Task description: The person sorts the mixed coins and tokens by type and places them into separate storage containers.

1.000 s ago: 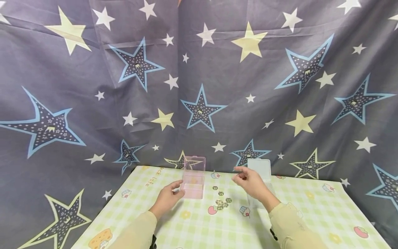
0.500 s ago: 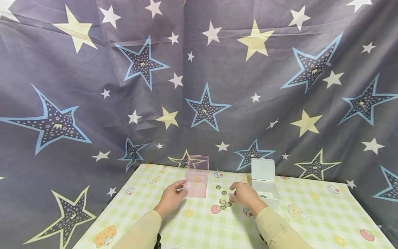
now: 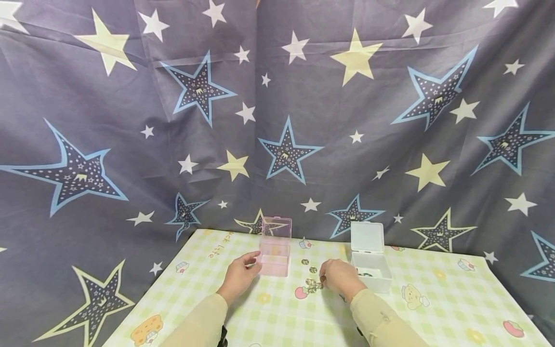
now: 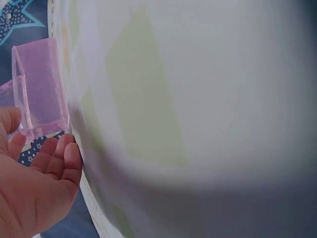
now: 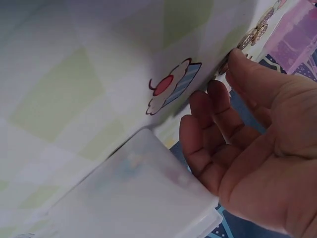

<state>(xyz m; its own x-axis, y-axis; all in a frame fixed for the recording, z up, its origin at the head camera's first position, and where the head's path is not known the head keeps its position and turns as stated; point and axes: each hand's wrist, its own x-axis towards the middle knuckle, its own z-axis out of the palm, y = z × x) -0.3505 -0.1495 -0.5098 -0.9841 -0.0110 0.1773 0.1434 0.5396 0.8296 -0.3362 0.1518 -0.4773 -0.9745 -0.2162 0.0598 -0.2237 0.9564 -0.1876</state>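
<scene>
Since a second ago, the right hand (image 3: 342, 278) has moved from in front of the white box (image 3: 380, 283) to the small shiny discs (image 3: 310, 282) — these lie loosely grouped on the checked surface (image 3: 282, 320) between that box and the pink box (image 3: 275, 271). Its grip narrows at one disc's edge; whether it pinches, I cannot tell. The left hand (image 3: 238, 274) keeps its grip loosely spread — just beside the pink box, whose lid stands open.

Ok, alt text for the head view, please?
The right hand is at small round pieces on a checked tablecloth, the left hand at an open pink box; an open white box stands at right.
</scene>
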